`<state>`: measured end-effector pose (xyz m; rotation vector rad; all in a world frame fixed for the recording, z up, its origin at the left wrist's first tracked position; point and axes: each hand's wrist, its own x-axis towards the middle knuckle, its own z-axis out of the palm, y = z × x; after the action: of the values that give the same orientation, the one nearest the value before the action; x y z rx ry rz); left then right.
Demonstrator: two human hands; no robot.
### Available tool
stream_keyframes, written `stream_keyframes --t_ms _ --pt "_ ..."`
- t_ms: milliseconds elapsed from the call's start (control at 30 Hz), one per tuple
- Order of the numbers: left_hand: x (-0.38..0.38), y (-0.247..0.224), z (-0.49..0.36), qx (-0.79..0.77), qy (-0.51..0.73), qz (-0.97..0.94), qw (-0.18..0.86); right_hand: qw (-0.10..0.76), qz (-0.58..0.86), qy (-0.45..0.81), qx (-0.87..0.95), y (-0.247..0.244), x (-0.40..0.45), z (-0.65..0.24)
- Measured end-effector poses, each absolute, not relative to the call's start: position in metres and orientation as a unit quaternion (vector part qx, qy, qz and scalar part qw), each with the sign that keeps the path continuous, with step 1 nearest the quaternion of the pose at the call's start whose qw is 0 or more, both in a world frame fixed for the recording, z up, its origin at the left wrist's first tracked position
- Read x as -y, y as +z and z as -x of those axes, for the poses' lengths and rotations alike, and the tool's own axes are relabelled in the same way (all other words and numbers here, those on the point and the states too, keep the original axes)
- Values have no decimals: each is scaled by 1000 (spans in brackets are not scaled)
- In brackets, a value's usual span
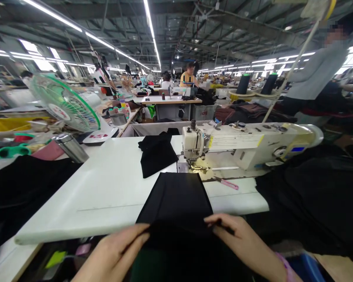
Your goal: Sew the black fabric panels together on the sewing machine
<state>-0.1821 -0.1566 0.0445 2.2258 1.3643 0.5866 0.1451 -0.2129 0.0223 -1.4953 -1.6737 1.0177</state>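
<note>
We had a black cloth panel [179, 199] spread over the near edge of the white tabletop [111, 188], its far end just short of the needle area of the sewing machine [232, 147]. Our left hand [114, 250] pinched the panel's left side between thumb and fingers; our right hand [241, 239] pinched its right side. The panel lay fairly flat beyond our hands, but we could not tell whether any seam was finished or how much stitching was left.

We counted one panel in hand, one machine, and one pair of pink-handled snips [228, 183] before the machine, towards the tabletop's right end. Loose black cloth [157, 154] lay near the far edge, left of the machine; its overlapping parts could not be counted surely. Past the tabletop's left edge were one fan [67, 103] and one steel flask [70, 147]. One dark cloth heap [312, 196] lay at the right, its pieces uncountable.
</note>
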Motion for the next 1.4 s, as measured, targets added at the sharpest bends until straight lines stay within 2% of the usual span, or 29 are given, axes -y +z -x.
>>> stream_keyframes --t_ms 200,400,633,800,900,1067,1200,1400 --pt "50 48 121 -584 135 -791 122 387 667 168 614 -8 117 -135" --pt "1 18 107 -578 151 -780 188 409 697 119 576 -31 73 -129" --pt "23 15 115 -570 270 -719 293 488 657 187 544 -27 81 -132" --pt "56 34 126 -442 406 -540 591 580 592 330 452 -24 111 -139" --pt "64 42 130 -418 388 -535 624 610 589 358 391 -23 121 -143" --pt "66 42 130 -387 272 -576 667 636 579 375 345 -10 128 -145" --pt "64 42 128 -337 298 -637 627 645 575 378 334 6 137 -151" --pt "69 49 123 -404 477 -586 516 651 597 332 331 8 143 -160"
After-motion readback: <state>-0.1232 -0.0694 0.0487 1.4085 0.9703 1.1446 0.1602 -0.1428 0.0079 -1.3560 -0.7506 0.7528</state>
